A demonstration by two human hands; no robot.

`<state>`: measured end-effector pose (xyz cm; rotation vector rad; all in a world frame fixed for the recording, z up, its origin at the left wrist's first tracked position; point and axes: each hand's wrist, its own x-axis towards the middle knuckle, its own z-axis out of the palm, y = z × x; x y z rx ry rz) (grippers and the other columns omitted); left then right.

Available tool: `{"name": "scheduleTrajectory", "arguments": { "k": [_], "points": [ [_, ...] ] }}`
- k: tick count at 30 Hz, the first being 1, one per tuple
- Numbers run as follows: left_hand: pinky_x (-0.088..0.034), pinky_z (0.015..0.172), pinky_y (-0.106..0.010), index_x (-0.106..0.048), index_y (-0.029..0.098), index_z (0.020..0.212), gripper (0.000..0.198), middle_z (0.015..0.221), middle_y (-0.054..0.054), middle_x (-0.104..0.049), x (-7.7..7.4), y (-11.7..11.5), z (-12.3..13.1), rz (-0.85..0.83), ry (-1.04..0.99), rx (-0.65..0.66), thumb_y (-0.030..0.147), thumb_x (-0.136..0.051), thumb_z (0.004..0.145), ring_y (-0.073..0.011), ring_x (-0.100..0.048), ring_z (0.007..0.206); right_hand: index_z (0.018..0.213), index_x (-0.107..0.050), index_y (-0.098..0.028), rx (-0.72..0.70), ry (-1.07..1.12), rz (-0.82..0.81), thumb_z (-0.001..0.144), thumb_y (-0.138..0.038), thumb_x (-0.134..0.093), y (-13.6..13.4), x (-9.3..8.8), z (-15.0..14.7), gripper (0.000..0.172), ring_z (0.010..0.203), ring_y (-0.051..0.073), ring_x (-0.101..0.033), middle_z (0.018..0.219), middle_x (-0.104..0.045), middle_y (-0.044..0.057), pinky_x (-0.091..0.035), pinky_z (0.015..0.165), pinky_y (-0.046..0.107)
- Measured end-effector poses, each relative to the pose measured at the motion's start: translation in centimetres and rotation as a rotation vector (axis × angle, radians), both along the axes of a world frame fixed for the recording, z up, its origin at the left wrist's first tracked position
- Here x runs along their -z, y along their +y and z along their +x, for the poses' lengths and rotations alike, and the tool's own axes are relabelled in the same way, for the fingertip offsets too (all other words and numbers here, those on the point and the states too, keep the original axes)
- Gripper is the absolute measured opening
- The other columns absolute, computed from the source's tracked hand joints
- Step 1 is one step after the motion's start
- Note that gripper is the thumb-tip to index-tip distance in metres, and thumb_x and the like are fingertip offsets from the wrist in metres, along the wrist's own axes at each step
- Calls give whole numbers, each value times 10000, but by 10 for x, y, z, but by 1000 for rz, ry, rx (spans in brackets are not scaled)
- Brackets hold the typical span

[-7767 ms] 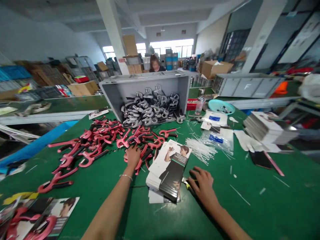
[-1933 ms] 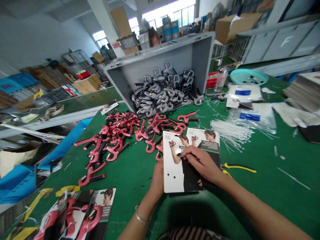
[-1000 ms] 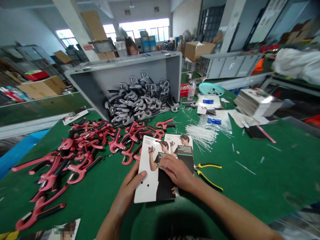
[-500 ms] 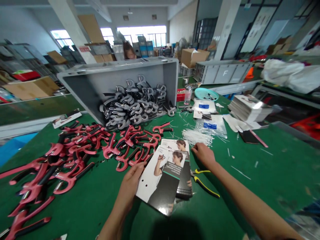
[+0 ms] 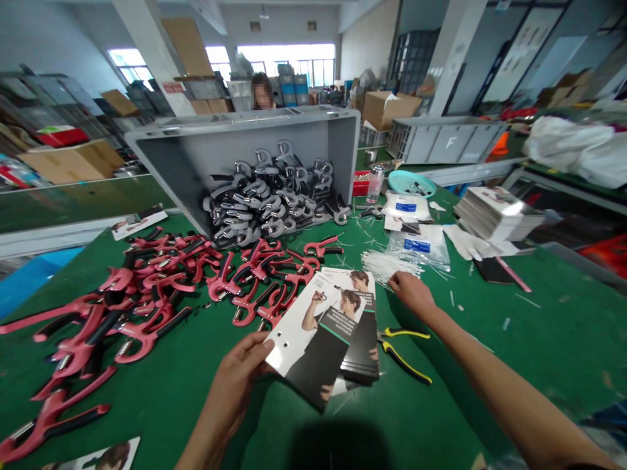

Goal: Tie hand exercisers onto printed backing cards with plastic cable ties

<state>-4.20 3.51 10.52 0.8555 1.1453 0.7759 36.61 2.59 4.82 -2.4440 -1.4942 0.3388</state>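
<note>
My left hand (image 5: pixel 240 369) pinches the left edge of a printed packaging card (image 5: pixel 313 339) between thumb and fingers. The card is white and black, with a photo of a person and two small holes. It lies tilted over a stack of similar cards (image 5: pixel 363 349). My right hand (image 5: pixel 411 294) is closed, fingers curled together, at the near right edge of a pile of white cable ties (image 5: pixel 389 264). Whatever its fingers hold is hidden or too thin to make out. Cutting pliers with yellow and black handles (image 5: pixel 404 356) lie open below my right wrist.
Many pink hand grippers (image 5: pixel 161 281) cover the table's left side. Behind them, a grey crate (image 5: pixel 161 176) on its side holds grey ones. Plastic bags (image 5: pixel 418 248), a white glove (image 5: pixel 465 243), another card stack (image 5: pixel 494 215) and a turquoise plate (image 5: pixel 411 184) lie to the right.
My left hand has shifted left and its grip now sits at the card's lower left edge. My right hand remains by the cable ties, with its fingers curled tighter. The view has moved slightly.
</note>
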Motion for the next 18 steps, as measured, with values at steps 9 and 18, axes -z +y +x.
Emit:
{"name": "scheduleTrajectory", "arguments": {
  "k": [9, 18],
  "points": [
    [-545, 599, -279, -718, 134, 905, 322, 762, -36, -710, 6, 16, -5, 141, -10, 64, 386, -788, 718, -159, -631, 610, 781, -647, -180, -33, 148, 112, 875, -234, -560, -35, -15, 17, 139, 618, 171, -623, 740, -713, 52, -441, 630, 277],
    [-500, 501, -253, -705, 142, 916, 356, 692, -14, -657, 8, 34, 8, 188, -60, 279, 448, -752, 740, -140, -600, 545, 881, -652, -226, -148, 869, 606, 853, -428, -699, -18, -91, -65, 209, 624, 168, -673, 786, -723, 60, -542, 622, 311]
  ]
}}
